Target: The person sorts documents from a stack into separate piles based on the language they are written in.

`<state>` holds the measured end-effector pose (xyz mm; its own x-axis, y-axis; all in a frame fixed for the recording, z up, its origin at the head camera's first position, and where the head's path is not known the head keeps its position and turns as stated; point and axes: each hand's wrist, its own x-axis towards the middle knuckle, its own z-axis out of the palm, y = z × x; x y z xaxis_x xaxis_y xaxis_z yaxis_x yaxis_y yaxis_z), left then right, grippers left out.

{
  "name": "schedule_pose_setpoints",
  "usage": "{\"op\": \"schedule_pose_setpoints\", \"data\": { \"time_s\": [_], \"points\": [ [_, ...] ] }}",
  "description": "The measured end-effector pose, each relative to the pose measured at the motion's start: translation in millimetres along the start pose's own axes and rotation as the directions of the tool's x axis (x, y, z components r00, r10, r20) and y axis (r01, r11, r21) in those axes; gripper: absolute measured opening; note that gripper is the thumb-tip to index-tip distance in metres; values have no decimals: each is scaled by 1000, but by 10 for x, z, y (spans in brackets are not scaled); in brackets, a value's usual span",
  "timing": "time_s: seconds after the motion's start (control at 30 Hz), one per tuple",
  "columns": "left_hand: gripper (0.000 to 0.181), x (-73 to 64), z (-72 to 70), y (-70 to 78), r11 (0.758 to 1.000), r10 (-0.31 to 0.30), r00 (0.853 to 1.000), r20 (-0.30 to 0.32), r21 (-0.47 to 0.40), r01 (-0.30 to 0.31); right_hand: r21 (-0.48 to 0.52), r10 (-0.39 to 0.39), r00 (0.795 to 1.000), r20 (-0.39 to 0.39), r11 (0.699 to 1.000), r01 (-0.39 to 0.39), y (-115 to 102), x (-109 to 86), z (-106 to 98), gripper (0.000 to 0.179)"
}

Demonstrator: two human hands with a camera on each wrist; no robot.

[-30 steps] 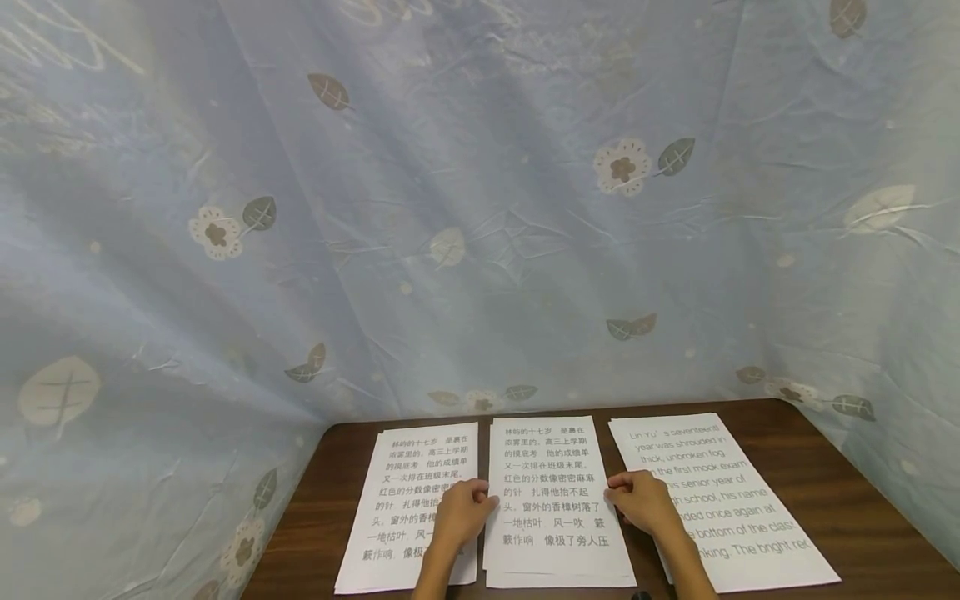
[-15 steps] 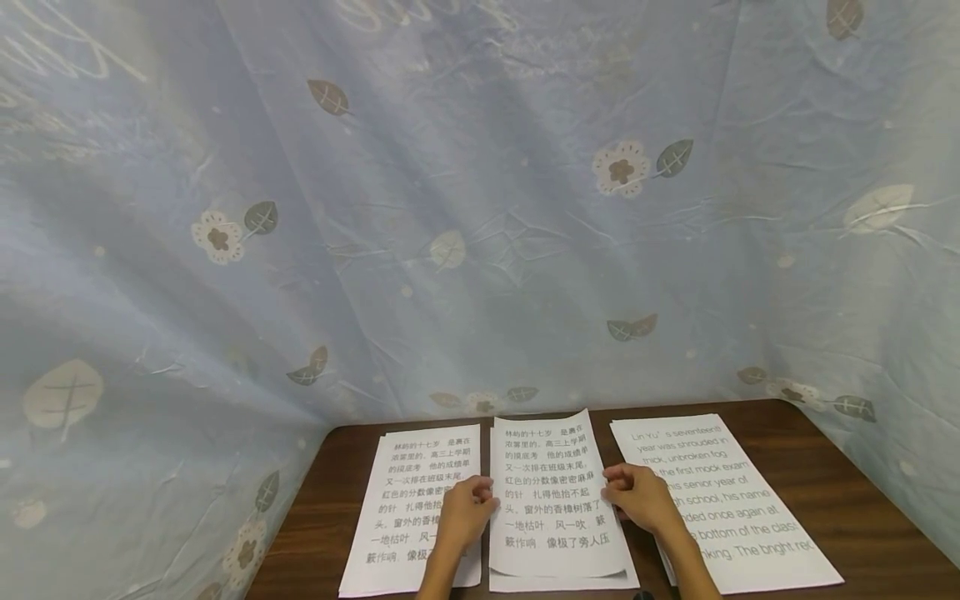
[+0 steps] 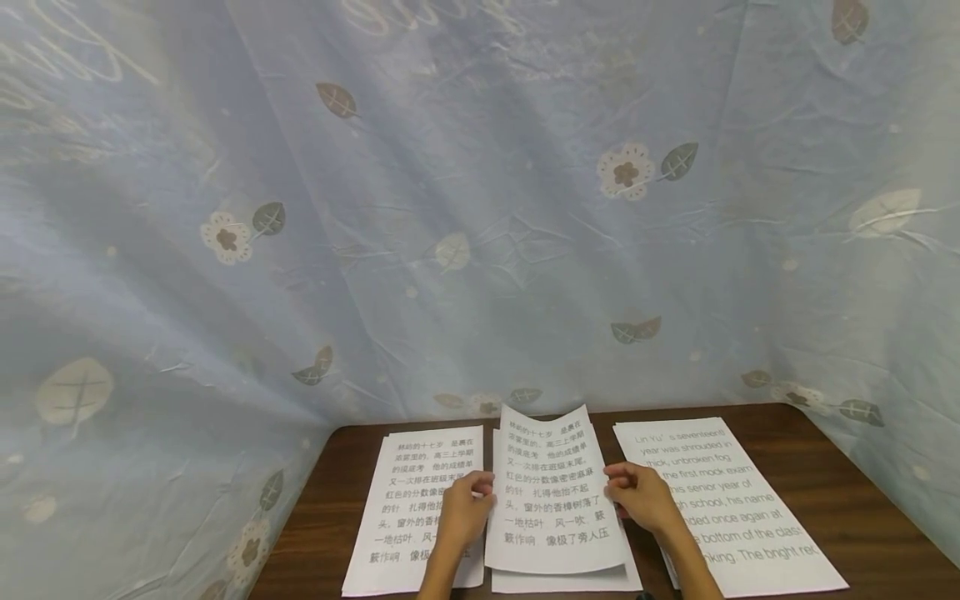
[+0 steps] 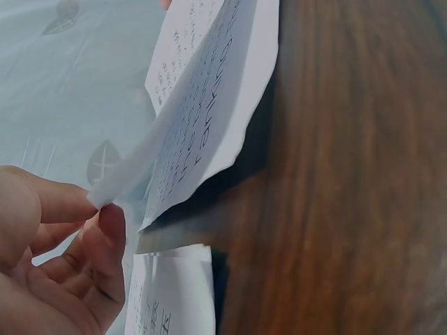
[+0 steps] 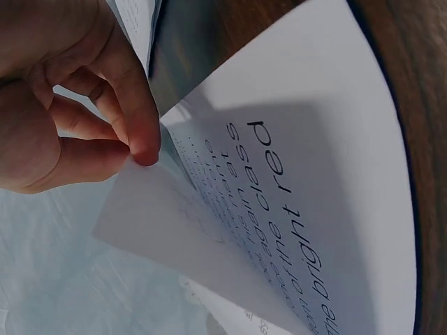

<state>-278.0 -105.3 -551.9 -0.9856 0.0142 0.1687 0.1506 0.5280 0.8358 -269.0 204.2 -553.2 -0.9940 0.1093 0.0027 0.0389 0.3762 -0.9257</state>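
Observation:
Both hands pinch a sheet of paper [image 3: 551,533] printed with Chinese text, raised above the middle stack. Its left edge is between the thumb and fingers of my left hand [image 3: 463,512]; its right edge is held by my right hand [image 3: 643,498]. The sheet bows, with its far corners curling up. Beneath it lies a paper stack [image 3: 562,582], whose top page [image 5: 349,146] carries English text in the right wrist view. From the left wrist view, a gap separates the raised sheet [image 4: 126,167] from that page.
A left paper stack [image 3: 375,550] with Chinese text lies partly behind my left forearm. On the right lies a stack with English text [image 3: 780,550], partly covered by my right arm. All rest on a dark wooden table [image 3: 847,475], with a patterned blue curtain [image 3: 525,208] behind.
The middle top sheet has risen off its stack, its far corners curling upward and its near edge now apart from the page below. Both hands stay at its sides.

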Motion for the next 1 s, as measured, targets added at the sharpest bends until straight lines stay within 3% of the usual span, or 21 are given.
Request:
{"op": "schedule_pose_setpoints", "data": {
  "time_s": [0.17,0.53,1.0],
  "points": [
    [33,12,-47,-24,1000,-1,1000,0,3,1,43,10,1000,6,999,-10,1,-16,52,37],
    [33,2,-313,-231,999,-36,999,-28,7,36,132,28,1000,-3,991,-27,-44,-21,334,37],
    [34,-26,-594,-438,998,-38,996,-77,56,42,140,10,1000,15,990,-12,-113,-40,676,39]
  ]
}}
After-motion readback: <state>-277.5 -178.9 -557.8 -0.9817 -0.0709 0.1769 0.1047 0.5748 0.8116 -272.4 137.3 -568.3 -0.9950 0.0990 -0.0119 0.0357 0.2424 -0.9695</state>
